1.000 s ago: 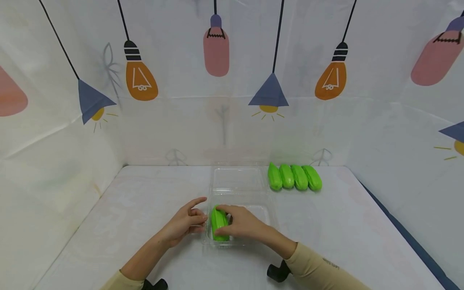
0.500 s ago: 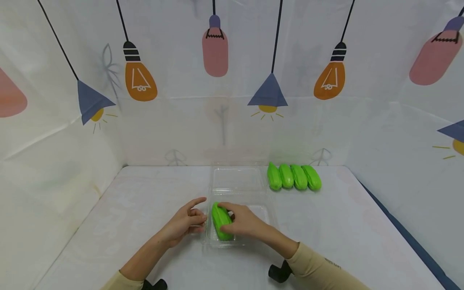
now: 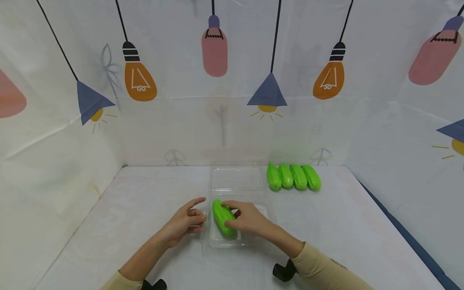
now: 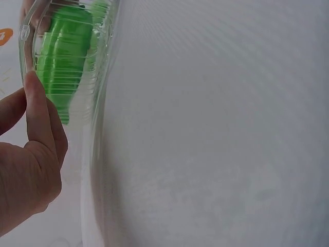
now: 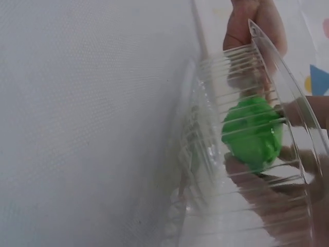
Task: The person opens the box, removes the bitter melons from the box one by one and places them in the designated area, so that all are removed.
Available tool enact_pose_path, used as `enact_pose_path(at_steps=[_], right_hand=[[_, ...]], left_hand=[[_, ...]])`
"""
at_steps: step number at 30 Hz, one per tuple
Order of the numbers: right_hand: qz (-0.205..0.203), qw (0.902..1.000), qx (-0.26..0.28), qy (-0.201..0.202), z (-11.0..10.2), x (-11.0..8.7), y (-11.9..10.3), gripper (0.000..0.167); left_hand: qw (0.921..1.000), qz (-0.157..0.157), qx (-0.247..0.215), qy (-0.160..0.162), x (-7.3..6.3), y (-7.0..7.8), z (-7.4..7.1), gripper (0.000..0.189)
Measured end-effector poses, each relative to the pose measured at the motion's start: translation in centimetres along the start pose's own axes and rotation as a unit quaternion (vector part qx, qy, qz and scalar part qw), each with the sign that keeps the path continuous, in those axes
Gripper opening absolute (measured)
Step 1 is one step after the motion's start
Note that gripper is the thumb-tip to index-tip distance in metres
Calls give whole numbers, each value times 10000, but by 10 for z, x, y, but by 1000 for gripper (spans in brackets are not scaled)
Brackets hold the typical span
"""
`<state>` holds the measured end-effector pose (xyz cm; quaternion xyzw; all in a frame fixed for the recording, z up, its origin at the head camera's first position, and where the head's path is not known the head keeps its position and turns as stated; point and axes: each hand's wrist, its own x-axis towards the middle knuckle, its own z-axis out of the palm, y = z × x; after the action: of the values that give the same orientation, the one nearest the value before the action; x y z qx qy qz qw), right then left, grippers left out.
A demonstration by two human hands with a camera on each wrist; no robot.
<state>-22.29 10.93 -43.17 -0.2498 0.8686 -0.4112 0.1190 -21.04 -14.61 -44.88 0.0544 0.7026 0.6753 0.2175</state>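
A clear plastic clamshell box (image 3: 224, 244) stands on the white table, its lid (image 3: 237, 179) folded back away from me. My right hand (image 3: 251, 219) pinches a bright green, cucumber-shaped vegetable (image 3: 222, 217) between thumb and fingers, inside the box's left part. The vegetable lies slanted, its far end toward the left. Through the ribbed wall in the right wrist view, the end of the same vegetable (image 5: 252, 134) shows between the fingers. My left hand (image 3: 186, 221) rests at the box's left side, index finger extended; in the left wrist view a fingertip (image 4: 32, 77) touches the rim.
Several more green vegetables (image 3: 299, 177) lie side by side in a row at the back right, just beyond the lid. A white sheet (image 3: 232, 133) printed with hanging lamps rises behind the table and along both sides.
The vegetable has turned from nearly straight along the box's left wall to a slant, and has shifted slightly away from me and rightward with my right hand. My left hand stays in place.
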Motion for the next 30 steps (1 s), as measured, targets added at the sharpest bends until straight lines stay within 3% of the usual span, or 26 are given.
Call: enact_pose_path(at_steps=[15, 30], right_hand=[[-426, 9989, -75, 158, -21, -10, 7, 57], [-240, 9981, -83, 561, -52, -18, 9, 56]], left_hand=[[10000, 5, -19, -8, 1, -1, 0, 76], [10000, -33, -12, 43, 3, -3, -1, 75]])
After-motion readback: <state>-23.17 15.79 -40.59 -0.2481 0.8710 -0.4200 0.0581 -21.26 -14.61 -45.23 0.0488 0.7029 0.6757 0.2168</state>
